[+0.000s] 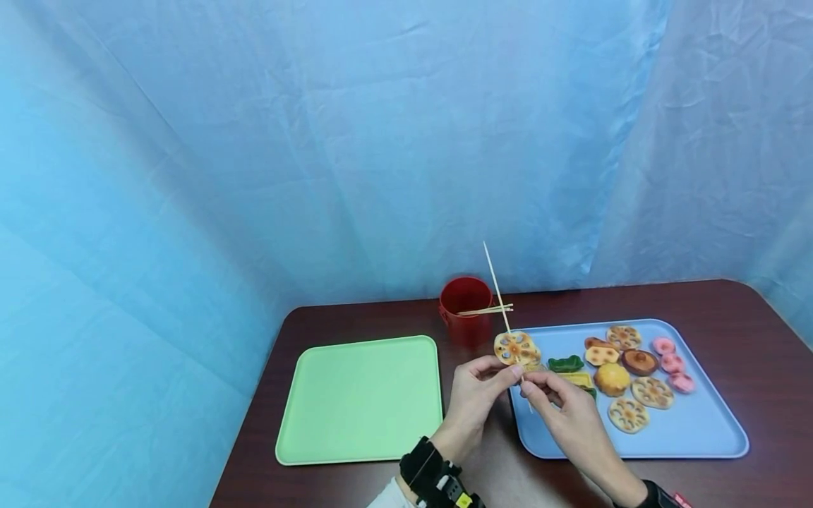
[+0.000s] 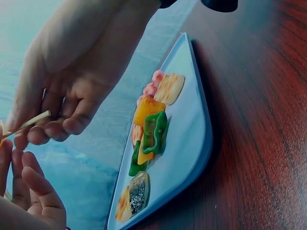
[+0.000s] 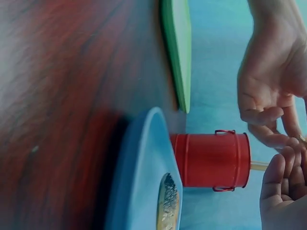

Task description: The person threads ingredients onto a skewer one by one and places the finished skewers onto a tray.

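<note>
In the head view, a thin wooden skewer (image 1: 495, 282) stands upright with a slight tilt, and a browned lotus root slice (image 1: 516, 348) is threaded low on it. My left hand (image 1: 471, 402) pinches the slice at its lower edge between thumb and fingers. Just below, my right hand (image 1: 571, 420) pinches the skewer's lower part with thumb and forefinger. Its blunt wooden end juts out by the right hand (image 2: 72, 72) in the left wrist view. Both hands are raised over the near left edge of the blue tray (image 1: 692, 430).
Several food pieces lie on the blue tray, among them lotus slices (image 1: 629, 415), a mushroom (image 1: 639, 362), green pepper pieces (image 1: 565, 364) and pink rings (image 1: 672, 363). A red bucket (image 1: 466, 321) with skewers stands behind. At left lies a green tray (image 1: 358, 402).
</note>
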Action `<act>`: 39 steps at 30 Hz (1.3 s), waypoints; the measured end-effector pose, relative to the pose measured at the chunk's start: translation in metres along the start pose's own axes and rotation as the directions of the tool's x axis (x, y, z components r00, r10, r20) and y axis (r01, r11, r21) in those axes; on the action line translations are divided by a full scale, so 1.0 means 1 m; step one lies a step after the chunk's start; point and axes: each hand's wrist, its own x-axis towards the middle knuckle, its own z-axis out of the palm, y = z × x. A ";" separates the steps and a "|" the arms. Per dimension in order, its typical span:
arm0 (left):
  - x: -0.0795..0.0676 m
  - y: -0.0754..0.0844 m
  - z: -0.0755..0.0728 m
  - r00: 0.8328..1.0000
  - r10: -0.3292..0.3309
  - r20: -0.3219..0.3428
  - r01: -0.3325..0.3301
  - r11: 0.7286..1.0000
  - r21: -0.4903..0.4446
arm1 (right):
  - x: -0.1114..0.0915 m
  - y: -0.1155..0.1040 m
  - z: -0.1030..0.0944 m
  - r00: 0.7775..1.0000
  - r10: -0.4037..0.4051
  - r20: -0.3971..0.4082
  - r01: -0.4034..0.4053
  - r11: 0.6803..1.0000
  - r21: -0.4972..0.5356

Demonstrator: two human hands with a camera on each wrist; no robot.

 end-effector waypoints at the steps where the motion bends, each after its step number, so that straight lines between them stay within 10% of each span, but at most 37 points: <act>1: 0.000 0.000 0.000 1.000 0.000 -0.005 0.000 1.000 0.005 | -0.001 0.001 0.000 1.000 -0.004 0.003 0.004 1.000 -0.003; 19: -0.002 -0.011 -0.017 0.995 0.082 0.058 -0.091 0.979 0.181 | 0.001 0.015 -0.009 0.989 -0.145 -0.001 0.143 0.981 -0.134; 31: 0.000 -0.016 -0.072 0.984 0.073 0.165 -0.131 0.919 0.372 | 0.052 0.043 -0.028 0.912 -0.385 0.139 0.406 0.807 -0.430; 39: -0.004 -0.019 -0.088 0.986 0.041 0.163 -0.114 0.879 0.464 | 0.066 0.053 -0.020 0.894 -0.371 0.250 0.447 0.752 -0.485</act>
